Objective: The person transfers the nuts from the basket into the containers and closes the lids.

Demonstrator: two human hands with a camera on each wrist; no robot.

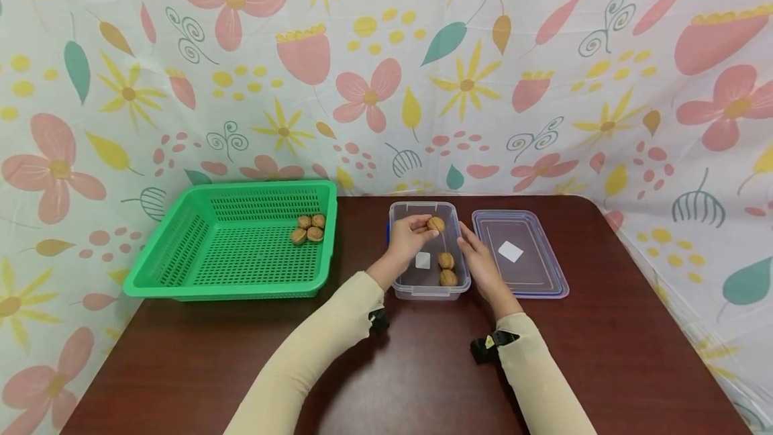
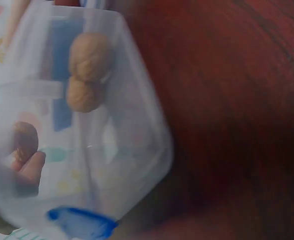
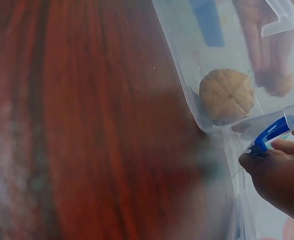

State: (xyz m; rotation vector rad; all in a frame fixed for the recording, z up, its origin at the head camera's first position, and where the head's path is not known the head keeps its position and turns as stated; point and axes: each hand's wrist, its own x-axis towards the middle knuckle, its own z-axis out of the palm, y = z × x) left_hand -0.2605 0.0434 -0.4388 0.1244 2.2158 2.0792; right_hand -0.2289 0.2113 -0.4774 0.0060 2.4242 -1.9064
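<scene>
My left hand point(image 1: 406, 242) pinches a walnut point(image 1: 435, 223) over the far part of a clear plastic container point(image 1: 431, 292). Through the container's wall, the left wrist view shows that walnut point(image 2: 25, 139) and a fingertip point(image 2: 32, 170). Two more walnuts point(image 1: 447, 268) lie inside, along the near right side. My right hand point(image 1: 482, 264) rests against the container's right side with fingers extended. In the right wrist view, its thumb touches the wall by a blue clip point(image 3: 274, 132), near a walnut point(image 3: 227, 95) inside.
A green basket point(image 1: 229, 291) stands at the left, with several walnuts point(image 1: 308, 228) in its right corner. The container's clear lid point(image 1: 531, 274) lies flat just right of the container. A flowered cloth point(image 1: 374, 139) hangs behind the dark wooden table point(image 1: 410, 368).
</scene>
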